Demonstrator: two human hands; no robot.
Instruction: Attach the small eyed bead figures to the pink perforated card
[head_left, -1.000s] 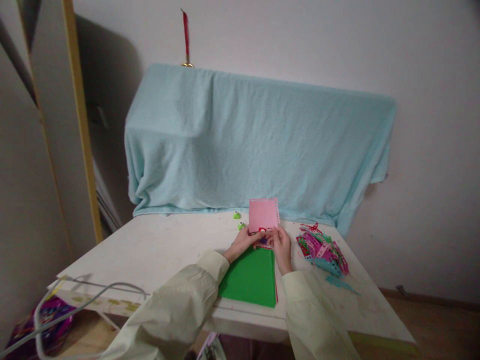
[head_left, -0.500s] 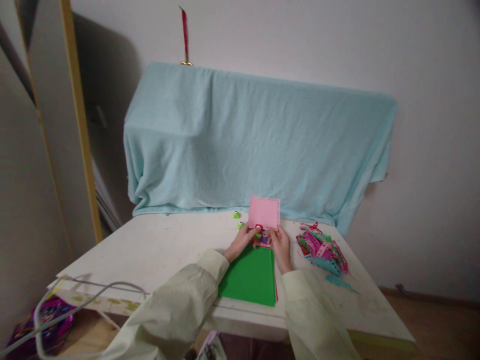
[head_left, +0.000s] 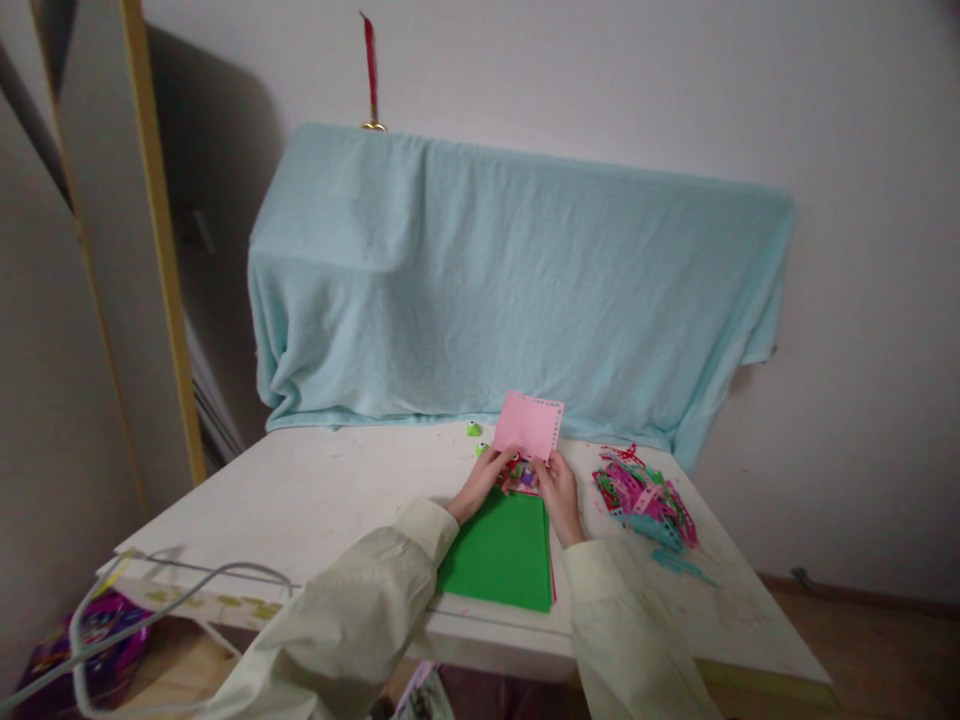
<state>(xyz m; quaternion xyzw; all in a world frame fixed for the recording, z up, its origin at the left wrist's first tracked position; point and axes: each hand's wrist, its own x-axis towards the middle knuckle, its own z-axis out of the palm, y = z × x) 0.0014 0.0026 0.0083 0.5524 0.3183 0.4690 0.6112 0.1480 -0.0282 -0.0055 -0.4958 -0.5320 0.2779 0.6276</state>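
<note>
A pink sheet of paper [head_left: 529,424], with rows of small punched holes along its top and right edges, is held tilted above the table. My right hand [head_left: 561,494] pinches its lower right corner. At its lower left edge, my left hand [head_left: 480,484] is closed round a small red paper punch [head_left: 515,459], mostly hidden by the fingers. Below the hands, a colourful printed piece [head_left: 527,477] shows partly. A stack of green sheets [head_left: 496,553] lies in front, under the left wrist. Two small green pieces with white eye-like spots [head_left: 473,429] sit beyond the left hand.
A heap of perforated strips [head_left: 646,498] in pink, red, green and blue lies on the right of the white table [head_left: 337,500]. A light blue cloth [head_left: 517,280] hangs behind. A grey cable [head_left: 225,572] loops over the front left edge.
The pink sheet has turned slightly clockwise and shifted a little right. My left thumb now covers more of the red punch. Both wrists have stayed nearly in place.
</note>
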